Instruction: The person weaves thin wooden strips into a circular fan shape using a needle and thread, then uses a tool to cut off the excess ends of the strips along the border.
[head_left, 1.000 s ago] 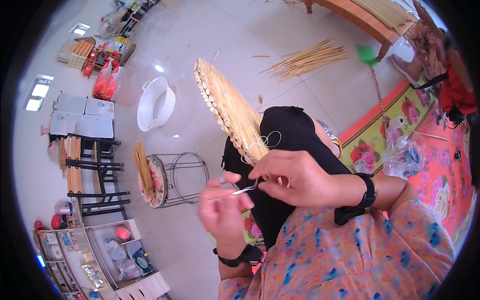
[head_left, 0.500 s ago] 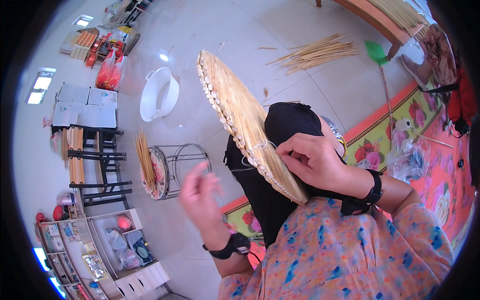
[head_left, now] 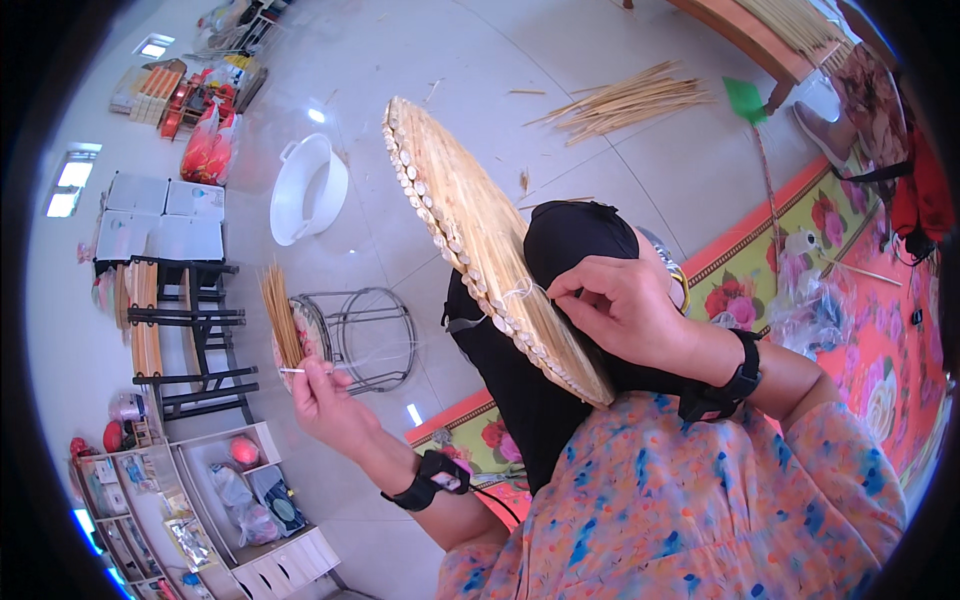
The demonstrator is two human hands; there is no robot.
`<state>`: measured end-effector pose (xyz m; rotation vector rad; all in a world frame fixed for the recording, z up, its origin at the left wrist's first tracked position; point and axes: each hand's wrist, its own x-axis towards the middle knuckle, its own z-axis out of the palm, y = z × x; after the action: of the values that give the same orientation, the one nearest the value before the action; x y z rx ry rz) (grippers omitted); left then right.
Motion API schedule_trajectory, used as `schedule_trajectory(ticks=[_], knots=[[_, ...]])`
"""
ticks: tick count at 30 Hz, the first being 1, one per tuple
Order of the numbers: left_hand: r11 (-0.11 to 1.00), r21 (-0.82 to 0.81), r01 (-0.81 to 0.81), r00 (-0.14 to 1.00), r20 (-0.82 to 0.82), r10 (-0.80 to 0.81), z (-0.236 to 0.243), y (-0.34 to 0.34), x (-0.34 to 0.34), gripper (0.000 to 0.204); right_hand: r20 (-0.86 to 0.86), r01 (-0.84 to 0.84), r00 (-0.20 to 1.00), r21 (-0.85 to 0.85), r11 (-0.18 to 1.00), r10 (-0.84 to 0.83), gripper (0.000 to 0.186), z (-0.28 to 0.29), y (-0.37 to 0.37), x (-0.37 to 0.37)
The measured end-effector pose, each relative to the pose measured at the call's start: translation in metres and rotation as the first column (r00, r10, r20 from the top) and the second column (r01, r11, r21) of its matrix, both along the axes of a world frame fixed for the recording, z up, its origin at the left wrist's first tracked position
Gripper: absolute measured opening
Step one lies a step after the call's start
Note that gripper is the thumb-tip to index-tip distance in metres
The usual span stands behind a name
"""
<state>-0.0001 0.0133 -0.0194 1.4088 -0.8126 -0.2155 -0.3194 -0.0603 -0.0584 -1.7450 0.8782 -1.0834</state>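
Observation:
A round mat of straw-coloured stalks (head_left: 465,200) stands tilted on edge against my lap, its rim showing a row of cut stalk ends. My right hand (head_left: 625,310) rests by its right face, thumb and fingers pinched on a white thread (head_left: 521,288) looped at the surface. Out to the left, my left hand (head_left: 328,400) is closed on a thin white needle-like piece (head_left: 291,371). From there a fine, blurred strand stretches back toward the mat's rim. Black-clad knees (head_left: 580,240) prop the mat from behind.
A stool (head_left: 360,340) bearing a bundle of thin stalks (head_left: 282,315) stands just beyond my left hand. Farther off are a white basin (head_left: 310,190), loose stalks (head_left: 630,102) on the floor and a wooden bench (head_left: 745,45). A flowered mat (head_left: 740,300) lies at right, with plastic bags.
My left hand has swung outward to the left, away from the mat, drawing the strand out. My right hand and the mat have hardly moved.

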Motion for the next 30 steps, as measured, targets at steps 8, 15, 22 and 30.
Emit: schedule_trajectory(ticks=[8,15,22,30], knots=[[0.854,0.322,0.409,0.910,-0.074,-0.408,0.003,-0.007,-0.124,0.011,0.024,-0.002,1.000,-0.003,1.000,0.002,0.013,0.001,0.005,0.018],[0.845,0.346,0.408,0.885,0.080,-0.459,-0.011,-0.007,-0.116,0.007,0.033,-0.016,0.999,-0.013,1.000,0.016,0.013,-0.001,0.008,0.015],[0.926,0.281,0.253,0.965,-0.004,-0.262,0.007,0.001,-0.085,0.008,0.041,-0.028,0.999,0.000,1.000,0.028,0.012,-0.007,0.008,0.013],[0.815,0.321,0.482,0.875,-0.130,-0.466,0.005,-0.002,-0.134,0.006,0.039,-0.019,0.999,-0.006,1.000,0.020,0.012,-0.006,0.007,0.016]])
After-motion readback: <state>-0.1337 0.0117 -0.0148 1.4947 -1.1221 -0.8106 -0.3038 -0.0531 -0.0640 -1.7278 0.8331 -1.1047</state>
